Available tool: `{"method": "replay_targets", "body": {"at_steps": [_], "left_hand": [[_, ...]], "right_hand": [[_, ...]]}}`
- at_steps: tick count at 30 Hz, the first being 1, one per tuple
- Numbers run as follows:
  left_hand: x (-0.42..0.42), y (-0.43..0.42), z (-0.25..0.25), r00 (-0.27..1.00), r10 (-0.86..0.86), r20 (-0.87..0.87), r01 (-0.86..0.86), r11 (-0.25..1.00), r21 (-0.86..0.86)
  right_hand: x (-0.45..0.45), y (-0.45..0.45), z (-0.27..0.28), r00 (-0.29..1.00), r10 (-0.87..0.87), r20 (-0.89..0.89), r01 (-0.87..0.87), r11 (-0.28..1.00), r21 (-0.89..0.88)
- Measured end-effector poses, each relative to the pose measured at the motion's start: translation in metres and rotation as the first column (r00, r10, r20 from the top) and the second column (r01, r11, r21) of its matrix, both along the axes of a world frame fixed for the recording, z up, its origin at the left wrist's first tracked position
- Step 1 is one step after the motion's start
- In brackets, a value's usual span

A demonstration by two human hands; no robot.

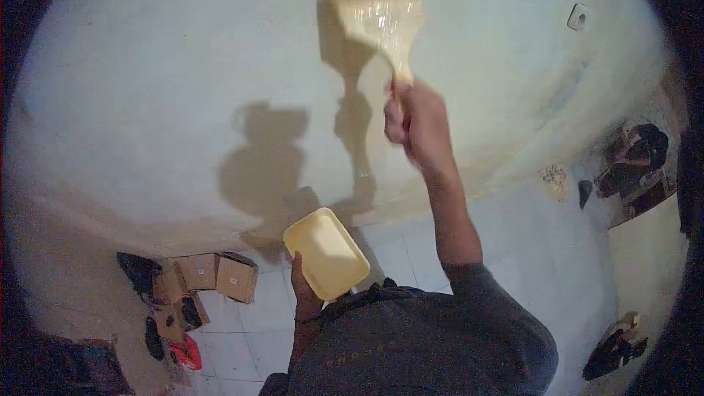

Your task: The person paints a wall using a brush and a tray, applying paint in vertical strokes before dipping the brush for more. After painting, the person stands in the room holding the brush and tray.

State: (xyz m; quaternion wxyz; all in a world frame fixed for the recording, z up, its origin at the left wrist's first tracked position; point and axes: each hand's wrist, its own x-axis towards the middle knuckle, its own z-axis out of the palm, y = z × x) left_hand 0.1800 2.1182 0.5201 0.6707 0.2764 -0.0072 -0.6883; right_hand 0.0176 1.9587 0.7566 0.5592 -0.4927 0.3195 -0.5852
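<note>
Two bare hands: each is occupied, the right at the wall (pixel 161 66), the left in front of the torso.
Right hand (pixel 418 121): wrapped tightly around the handle of a wide brush (pixel 385 26), slightly blurred.
Brush: well above the wall's lower edge, bristles uppermost, handle below; whether the bristles touch the wall cannot be told through the blur.
Left hand (pixel 304 290): grasping a shallow yellow tray (pixel 326 249) by its left side, thumb at the rim.
Tray: before the torso, near the wall's lower edge as seen from above, its hollow facing the camera; whether it contains anything is unclear.
Stroke, as judged: best made with the full bristle width laid evenly on the wall, pressure light and steady, each pass overlapping its neighbour, the tray held level and close below.
Count, in use: one brush, one tray.
Count, wall: one small fitting (pixel 578 17), toward the upper right; dark shadows of arm and brush beside them.
Count, floor (pixel 227 348): at least three cardboard boxes (pixel 236 279) near the wall's lower left corner, overlapping; one red item (pixel 189 352) beside them.
</note>
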Motion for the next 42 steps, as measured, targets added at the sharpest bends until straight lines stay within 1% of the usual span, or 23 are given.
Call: {"method": "replay_targets", "body": {"at_steps": [1,3,5,7,9,12,13,14,15,16,20,21,23,25,27,28,29,30,33,35,38,41,42], "left_hand": [[-0.006,-0.049,0.007,1.0,0.014,-0.003,-0.014,1.0,0.018],[0.01,-0.017,0.019,0.997,0.036,0.066,-0.037,0.999,0.008],[0.027,0.003,0.024,0.999,0.033,0.032,-0.033,0.999,-0.008],[0.046,0.057,0.031,1.0,0.025,-0.002,-0.025,0.999,-0.021],[0.063,0.108,0.039,0.996,0.036,-0.085,-0.038,0.999,-0.027],[0.091,0.17,0.049,0.992,0.033,-0.119,-0.037,0.999,-0.036],[0.099,0.192,0.053,0.991,0.05,-0.12,-0.055,0.998,-0.035],[0.109,0.22,0.057,0.994,0.054,-0.09,-0.058,0.998,-0.036],[0.118,0.247,0.06,0.996,0.06,-0.06,-0.062,0.998,-0.029],[0.127,0.272,0.065,0.996,0.062,-0.062,-0.064,0.998,-0.02],[0.163,0.359,0.088,0.996,0.085,-0.016,-0.085,0.996,0.003],[0.172,0.386,0.094,0.996,0.088,-0.009,-0.087,0.996,0.024],[0.188,0.432,0.103,0.995,0.095,-0.027,-0.094,0.995,0.023],[0.202,0.452,0.106,0.996,0.081,-0.042,-0.08,0.997,0.016],[0.213,0.466,0.109,0.994,0.081,0.07,-0.086,0.993,0.075],[0.218,0.472,0.111,0.995,0.074,0.069,-0.08,0.993,0.082],[0.225,0.464,0.113,0.998,0.001,0.059,-0.007,0.995,0.103],[0.225,0.454,0.113,0.999,-0.019,0.043,0.014,0.995,0.102],[0.224,0.43,0.111,0.999,-0.032,-0.013,0.032,0.998,0.054],[0.225,0.412,0.108,0.999,-0.045,-0.004,0.045,0.996,0.074],[0.224,0.379,0.097,0.997,-0.073,0.017,0.071,0.994,0.087],[0.22,0.343,0.081,0.995,-0.09,0.052,0.086,0.994,0.073],[0.218,0.331,0.079,0.992,-0.098,0.077,0.092,0.993,0.068]], "right_hand": [[0.001,-0.061,0.022,1.0,0.026,0.018,-0.025,0.998,-0.05],[0.024,-0.044,0.061,1.0,-0.01,-0.019,0.006,0.985,-0.171],[0.039,-0.043,0.085,0.999,0.023,-0.034,-0.029,0.981,-0.192],[0.056,0.001,0.093,0.998,0.051,-0.048,-0.06,0.976,-0.209],[0.073,0.036,0.074,0.997,0.075,-0.01,-0.076,0.988,-0.137],[0.094,0.112,0.035,0.999,-0.021,-0.033,0.019,0.999,-0.042],[0.1,0.137,0.018,0.999,0.027,-0.031,-0.027,0.999,0.019],[0.109,0.175,0.004,0.998,0.039,0.048,-0.04,0.999,0.027],[0.113,0.203,-0.019,0.998,0.023,-0.063,-0.017,0.995,0.102],[0.116,0.231,-0.042,0.995,0.046,-0.09,-0.033,0.988,0.148],[0.14,0.346,-0.1,0.998,0.033,-0.055,-0.01,0.93,0.368],[0.149,0.379,-0.113,0.998,0.032,-0.053,-0.01,0.929,0.37],[0.163,0.434,-0.141,0.999,0.022,-0.023,-0.008,0.871,0.49],[0.171,0.464,-0.181,1.0,-0.007,-0.02,0.017,0.837,0.547],[0.179,0.483,-0.216,0.999,-0.029,-0.019,0.034,0.804,0.593],[0.181,0.491,-0.23,0.998,-0.058,0.027,0.022,0.709,0.705],[0.178,0.501,-0.246,0.985,-0.156,0.073,0.033,0.588,0.808],[0.174,0.503,-0.259,0.977,-0.201,0.078,0.048,0.555,0.831],[0.162,0.5,-0.264,0.985,-0.15,0.089,0.008,0.545,0.839],[0.159,0.495,-0.246,0.984,-0.14,0.106,-0.013,0.549,0.836],[0.163,0.474,-0.186,0.989,-0.11,0.096,-0.02,0.549,0.835],[0.167,0.457,-0.128,0.995,-0.029,0.094,-0.058,0.595,0.802],[0.168,0.453,-0.111,0.997,0.037,0.068,-0.076,0.64,0.764]]}}
